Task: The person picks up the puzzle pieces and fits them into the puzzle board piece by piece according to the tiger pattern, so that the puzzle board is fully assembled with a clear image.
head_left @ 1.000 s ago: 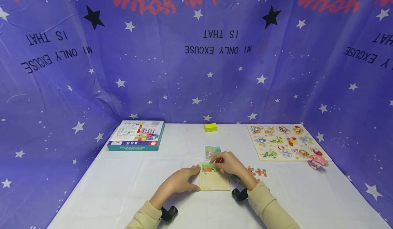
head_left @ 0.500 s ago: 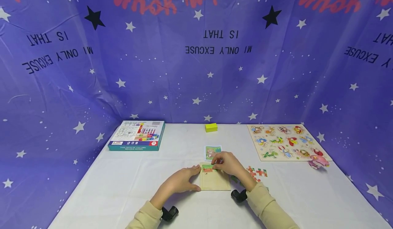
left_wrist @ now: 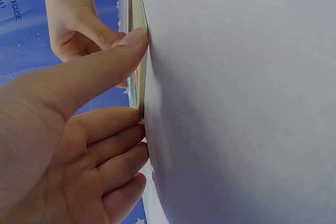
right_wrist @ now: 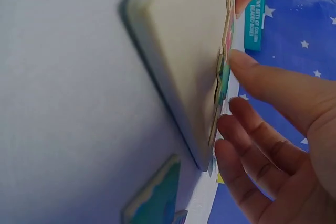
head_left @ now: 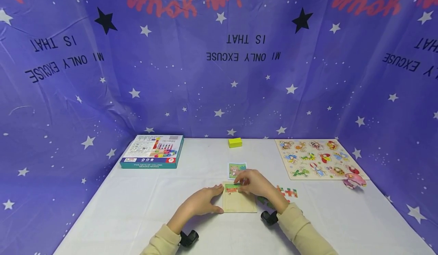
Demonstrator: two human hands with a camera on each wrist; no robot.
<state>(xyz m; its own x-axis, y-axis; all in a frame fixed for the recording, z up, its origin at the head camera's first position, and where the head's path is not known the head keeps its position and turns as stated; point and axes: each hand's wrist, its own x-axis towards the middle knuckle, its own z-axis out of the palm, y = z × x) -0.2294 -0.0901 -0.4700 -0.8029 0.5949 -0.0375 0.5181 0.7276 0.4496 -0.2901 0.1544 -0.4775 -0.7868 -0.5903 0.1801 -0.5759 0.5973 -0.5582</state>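
A light wooden puzzle board (head_left: 239, 203) lies on the white table, with a few joined red-and-green jigsaw pieces (head_left: 231, 188) along its far edge. My left hand (head_left: 204, 200) rests against the board's left side; in the left wrist view its thumb and straight fingers (left_wrist: 123, 127) touch the edge. Over the board's far right part, my right hand (head_left: 254, 182) pinches a green puzzle piece (right_wrist: 223, 80) between thumb and fingers. That piece sits slightly raised above the board in the right wrist view. The hand hides part of the board's far right corner.
Loose puzzle pieces (head_left: 291, 192) lie right of the board, partly behind the right forearm. A picture card (head_left: 236, 169) lies beyond the board. Farther off are a yellow block (head_left: 235, 143), a boxed toy set (head_left: 152, 152), an insect peg board (head_left: 308, 158) and a pink toy (head_left: 354, 180).
The right hand has shifted only slightly over the far right pieces, its fingers still at the same spot. The left hand stays against the board.
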